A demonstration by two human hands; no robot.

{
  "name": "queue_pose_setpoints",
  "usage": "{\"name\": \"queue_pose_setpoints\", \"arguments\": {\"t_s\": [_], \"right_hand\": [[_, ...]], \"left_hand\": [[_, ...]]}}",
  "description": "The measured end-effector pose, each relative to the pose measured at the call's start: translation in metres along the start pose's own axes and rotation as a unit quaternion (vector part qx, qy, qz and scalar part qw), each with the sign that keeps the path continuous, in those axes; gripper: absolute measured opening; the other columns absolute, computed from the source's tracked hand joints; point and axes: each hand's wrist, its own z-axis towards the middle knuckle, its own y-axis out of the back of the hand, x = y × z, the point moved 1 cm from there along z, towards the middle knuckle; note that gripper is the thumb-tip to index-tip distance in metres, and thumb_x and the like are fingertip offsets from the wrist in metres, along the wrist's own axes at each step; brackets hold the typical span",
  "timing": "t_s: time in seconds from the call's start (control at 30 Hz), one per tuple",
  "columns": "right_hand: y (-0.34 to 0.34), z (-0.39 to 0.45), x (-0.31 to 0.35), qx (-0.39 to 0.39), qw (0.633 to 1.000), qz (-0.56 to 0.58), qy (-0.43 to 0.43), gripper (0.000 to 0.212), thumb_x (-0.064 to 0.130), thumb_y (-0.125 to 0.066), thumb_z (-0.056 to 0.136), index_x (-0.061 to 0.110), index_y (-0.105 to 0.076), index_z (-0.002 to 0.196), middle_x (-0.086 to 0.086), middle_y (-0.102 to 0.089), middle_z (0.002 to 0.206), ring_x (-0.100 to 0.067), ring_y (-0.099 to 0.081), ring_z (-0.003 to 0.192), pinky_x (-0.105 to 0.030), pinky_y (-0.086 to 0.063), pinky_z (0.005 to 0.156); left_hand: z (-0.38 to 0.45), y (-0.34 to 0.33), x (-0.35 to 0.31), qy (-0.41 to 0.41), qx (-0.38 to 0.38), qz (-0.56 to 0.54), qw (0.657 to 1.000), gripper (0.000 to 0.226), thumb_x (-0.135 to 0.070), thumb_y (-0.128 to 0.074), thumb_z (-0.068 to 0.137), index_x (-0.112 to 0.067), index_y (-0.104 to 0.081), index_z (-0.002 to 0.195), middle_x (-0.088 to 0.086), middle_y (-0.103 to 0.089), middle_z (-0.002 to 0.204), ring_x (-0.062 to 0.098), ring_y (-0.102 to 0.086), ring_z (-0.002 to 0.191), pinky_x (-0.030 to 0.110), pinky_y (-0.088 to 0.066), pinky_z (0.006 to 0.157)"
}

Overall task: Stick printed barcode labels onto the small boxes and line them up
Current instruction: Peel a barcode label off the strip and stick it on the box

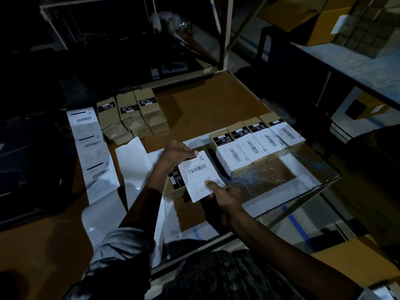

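Both hands (177, 153) (225, 195) pinch label (200, 175) over box (174, 185).

Bare tabletop (207, 100) btwn box stacks (134, 113), labelled row (257, 144).

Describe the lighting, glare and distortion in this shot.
Head view: dim overall, the left side almost black; the white label held between both hands is the brightest area; glare streaks the glass sheet at right; wide-angle bending curves the shelf frame; far boxes look soft.

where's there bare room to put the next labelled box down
Free: brown tabletop between the unlabelled boxes and the labelled row. Crowded: the near left, taken up by backing sheets and the label strip.
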Motion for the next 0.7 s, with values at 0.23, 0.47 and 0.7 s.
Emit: {"name": "queue_pose_setpoints", "arguments": {"t_s": [0.23,0.47,0.7], "right_hand": [[0.0021,-0.0021,0.001,-0.002,1.0,-0.014,0.004,0.024,0.008,-0.084,0.08,-0.008,-0.073,0.094,-0.019,-0.077,0.093,-0.037,-0.076,0.086,-0.06,-0.058,0.086],[0.0011,-0.005,0.0047,-0.003,1.0,-0.011,0.005,0.023,0.006,-0.082,0.082,-0.009,-0.072,0.096,-0.019,-0.077,0.092,-0.036,-0.075,0.087,-0.059,-0.058,0.087],[0.0033,-0.0045,0.0054,-0.012,0.999,-0.03,0.008,0.031,0.008,-0.083,0.081,-0.013,-0.069,0.098,-0.016,-0.077,0.088,-0.032,-0.076,0.083,-0.053,-0.061,0.082]], "left_hand": [[0.0019,0.0003,0.0026,-0.014,0.011,0.001,1.0,0.015,-0.016,-0.086,0.077,-0.003,-0.079,0.082,0.013,-0.076,0.082,0.023,-0.069,0.079,0.028,-0.049,0.073],[0.0059,-0.001,0.0075,-0.016,0.004,0.006,1.0,0.017,-0.017,-0.087,0.075,-0.003,-0.08,0.082,0.01,-0.077,0.081,0.026,-0.072,0.082,0.031,-0.052,0.075],[0.0056,-0.0025,0.0081,-0.019,0.005,0.007,1.0,0.02,-0.016,-0.087,0.076,0.0,-0.079,0.084,0.013,-0.076,0.082,0.027,-0.071,0.082,0.029,-0.051,0.074]]}}
